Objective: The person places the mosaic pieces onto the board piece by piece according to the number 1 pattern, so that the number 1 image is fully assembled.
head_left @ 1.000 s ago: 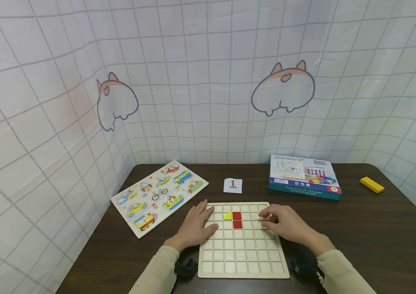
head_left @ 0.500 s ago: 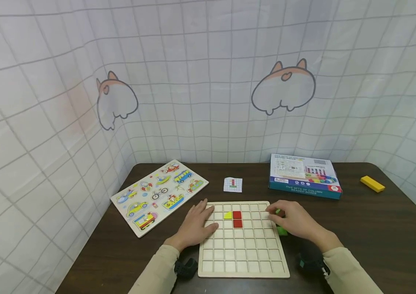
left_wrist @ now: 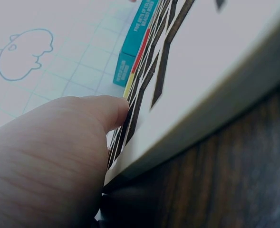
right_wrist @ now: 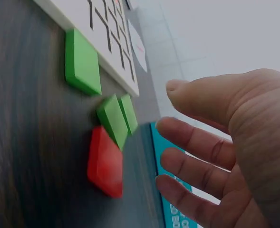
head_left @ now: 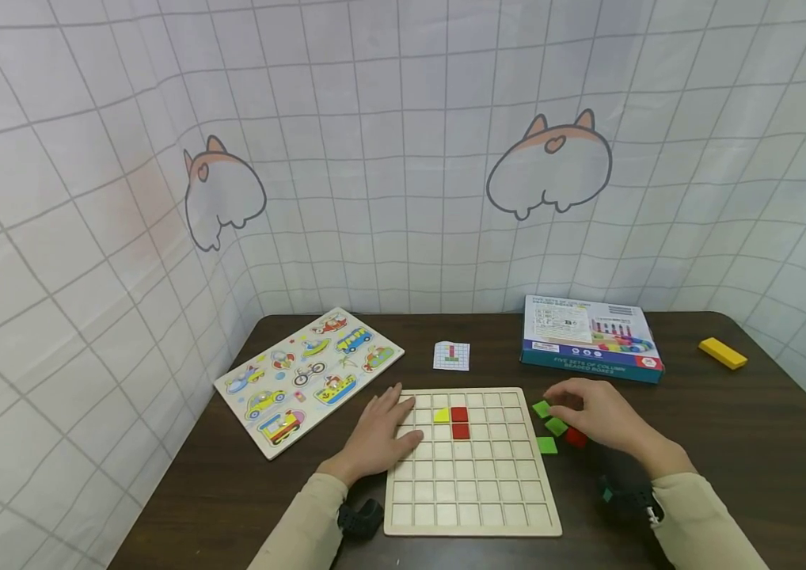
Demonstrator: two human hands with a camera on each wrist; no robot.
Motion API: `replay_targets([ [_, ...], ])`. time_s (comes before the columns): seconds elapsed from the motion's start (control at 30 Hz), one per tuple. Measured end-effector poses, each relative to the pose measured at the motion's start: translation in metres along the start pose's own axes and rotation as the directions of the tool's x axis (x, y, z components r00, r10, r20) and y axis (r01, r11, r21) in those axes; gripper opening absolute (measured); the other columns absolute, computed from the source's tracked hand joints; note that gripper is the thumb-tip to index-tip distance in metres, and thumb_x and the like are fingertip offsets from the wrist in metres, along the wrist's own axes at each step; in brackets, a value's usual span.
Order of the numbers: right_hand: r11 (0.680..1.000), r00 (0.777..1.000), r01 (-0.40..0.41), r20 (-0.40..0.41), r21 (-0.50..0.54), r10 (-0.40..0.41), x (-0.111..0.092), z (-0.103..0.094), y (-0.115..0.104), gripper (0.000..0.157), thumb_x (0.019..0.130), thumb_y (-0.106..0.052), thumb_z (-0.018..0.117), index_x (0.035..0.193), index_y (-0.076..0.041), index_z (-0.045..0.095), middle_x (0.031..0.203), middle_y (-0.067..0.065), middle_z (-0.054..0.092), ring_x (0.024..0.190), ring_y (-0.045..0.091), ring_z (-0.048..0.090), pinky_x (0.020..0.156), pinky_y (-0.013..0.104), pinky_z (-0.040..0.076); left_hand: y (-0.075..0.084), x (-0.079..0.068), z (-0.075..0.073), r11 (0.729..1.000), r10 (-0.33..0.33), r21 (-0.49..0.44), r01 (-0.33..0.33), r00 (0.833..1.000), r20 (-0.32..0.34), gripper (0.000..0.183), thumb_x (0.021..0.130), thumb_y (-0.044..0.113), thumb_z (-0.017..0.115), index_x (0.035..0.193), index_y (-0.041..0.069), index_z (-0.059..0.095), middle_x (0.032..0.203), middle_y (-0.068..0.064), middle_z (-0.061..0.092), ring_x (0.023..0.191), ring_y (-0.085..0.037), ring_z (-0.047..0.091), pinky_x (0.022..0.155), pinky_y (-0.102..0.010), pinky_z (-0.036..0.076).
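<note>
My left hand [head_left: 378,437] rests on the left edge of a pale wooden grid board [head_left: 463,492], fingers spread and thumb on the grid. Set in the board's upper cells are a yellow piece [head_left: 442,416] with a curved side, a red square tile [head_left: 459,414] and a second red tile [head_left: 460,431] below it. Right of the board hovers my right hand [head_left: 606,416], fingers loosely bent with nothing between thumb and fingers. Under and beside it lie a green tile [right_wrist: 82,64] at the board's edge, two overlapping green tiles [right_wrist: 113,121] and a red tile [right_wrist: 105,162].
A picture puzzle board [head_left: 309,381] lies at the back left. Behind the grid board is a small pattern card [head_left: 451,356]. A blue-teal boxed set [head_left: 591,340] and a yellow block [head_left: 722,353] are at the back right. A gridded curtain [head_left: 403,198] hangs behind the table.
My right hand has moved right, from over the board's right edge to beyond it, uncovering the green and red tiles. The left hand has stayed in place.
</note>
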State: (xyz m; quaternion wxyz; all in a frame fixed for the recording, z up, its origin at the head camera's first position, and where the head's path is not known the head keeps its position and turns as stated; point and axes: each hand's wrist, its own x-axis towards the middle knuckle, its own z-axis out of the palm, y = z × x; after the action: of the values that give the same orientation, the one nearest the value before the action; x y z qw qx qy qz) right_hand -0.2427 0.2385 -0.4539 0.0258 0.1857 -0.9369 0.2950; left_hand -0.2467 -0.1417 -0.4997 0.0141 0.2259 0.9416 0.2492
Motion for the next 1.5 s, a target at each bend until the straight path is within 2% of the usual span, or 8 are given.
replay_targets([
  [0.43,0.998,0.998,-0.049,0.028,-0.039,0.050,-0.009,-0.013,0.028,0.025,0.090,-0.024,0.071,0.110,-0.009,0.072,0.103,0.003,0.070,0.090,0.019,0.062,0.082,0.045,0.056,0.001,0.000,0.001,1.000,-0.001,0.001,0.001,1.000,-0.007,0.063,0.097,0.044,0.056,0.148,0.010,0.044,0.160,-0.015,0.022,0.149,-0.031,0.016,0.120,-0.051,0.011],
  [0.53,0.996,0.994,-0.083,0.070,-0.031,0.085,-0.012,-0.017,0.032,0.028,0.089,-0.028,0.072,0.110,-0.009,0.072,0.102,0.003,0.070,0.089,0.019,0.061,0.081,0.044,0.056,0.002,0.000,0.001,1.000,0.000,0.003,0.000,1.000,-0.007,0.063,0.097,0.044,0.056,0.148,0.010,0.044,0.160,-0.015,0.022,0.149,-0.031,0.016,0.120,-0.051,0.010],
  [0.67,0.993,0.978,-0.119,0.172,0.005,0.116,-0.013,-0.022,0.034,0.030,0.087,-0.032,0.074,0.107,-0.010,0.072,0.096,-0.001,0.069,0.082,0.016,0.057,0.074,0.035,0.053,0.002,0.000,0.001,1.000,-0.002,-0.002,0.002,1.000,-0.004,0.063,0.097,0.044,0.056,0.148,0.010,0.044,0.160,-0.015,0.022,0.149,-0.031,0.015,0.120,-0.051,0.010],
  [0.83,0.994,0.963,-0.100,0.256,0.052,0.083,-0.013,-0.024,0.033,0.029,0.085,-0.032,0.076,0.104,-0.011,0.072,0.089,-0.003,0.066,0.078,0.015,0.054,0.068,0.030,0.049,0.001,0.001,0.001,1.000,-0.002,-0.002,0.002,1.000,-0.003,0.063,0.096,0.044,0.056,0.148,0.010,0.044,0.160,-0.015,0.022,0.149,-0.031,0.015,0.120,-0.052,0.011],
  [1.07,0.994,0.951,-0.083,0.303,0.066,0.059,-0.013,-0.023,0.031,0.028,0.083,-0.032,0.078,0.102,-0.012,0.071,0.088,-0.003,0.061,0.081,0.015,0.052,0.068,0.028,0.047,0.001,0.001,0.001,1.000,-0.002,-0.001,0.002,1.000,-0.002,0.063,0.097,0.044,0.056,0.148,0.010,0.044,0.160,-0.015,0.022,0.149,-0.030,0.015,0.120,-0.051,0.010],
  [1.23,0.995,0.949,-0.052,0.316,0.089,0.021,-0.014,-0.022,0.032,0.030,0.082,-0.031,0.080,0.102,-0.011,0.068,0.089,-0.001,0.060,0.082,0.017,0.051,0.068,0.027,0.046,0.000,0.001,0.001,1.000,-0.004,0.006,0.004,1.000,0.000,0.063,0.097,0.045,0.055,0.148,0.010,0.044,0.160,-0.015,0.021,0.149,-0.030,0.014,0.120,-0.051,0.010],
  [1.5,0.994,0.958,-0.056,0.286,0.095,0.027,-0.012,-0.016,0.035,0.027,0.080,-0.029,0.081,0.098,-0.014,0.067,0.086,-0.001,0.059,0.082,0.018,0.051,0.067,0.027,0.045,0.001,0.001,-0.001,1.000,0.000,0.000,0.000,1.000,-0.002,0.063,0.096,0.044,0.056,0.148,0.009,0.044,0.160,-0.016,0.022,0.149,-0.031,0.015,0.120,-0.052,0.011],
])
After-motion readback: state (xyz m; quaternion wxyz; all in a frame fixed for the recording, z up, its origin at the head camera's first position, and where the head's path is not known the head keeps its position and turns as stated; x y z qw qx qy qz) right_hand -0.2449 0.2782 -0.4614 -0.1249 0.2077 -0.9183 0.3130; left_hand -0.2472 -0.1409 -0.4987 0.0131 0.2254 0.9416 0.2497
